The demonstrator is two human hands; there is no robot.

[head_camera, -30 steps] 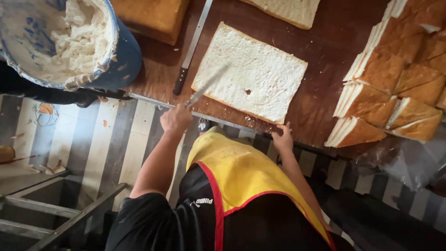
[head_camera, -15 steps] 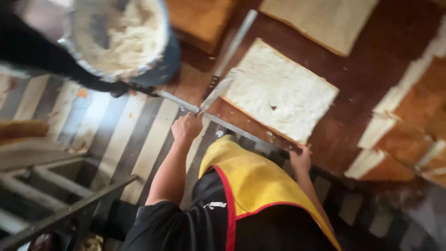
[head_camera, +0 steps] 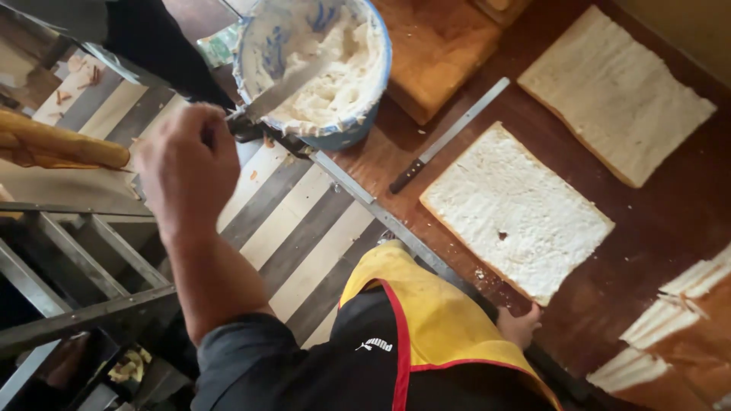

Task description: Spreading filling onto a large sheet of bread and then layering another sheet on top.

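Left hand (head_camera: 186, 164) now raised off table edge, fist closed on handle of palette knife (head_camera: 285, 90); blade tip dips into cream in blue-white bucket (head_camera: 320, 65). Half a second back same hand held blade near corner of cake sheet (head_camera: 518, 209). Right hand (head_camera: 519, 326) unchanged at table edge, fingertips touching near corner of sheet; open or closed, cannot tell. Long knife (head_camera: 449, 135) lies on brown table (head_camera: 662, 221) between bucket and sheet. Second sheet (head_camera: 617, 91) further back.
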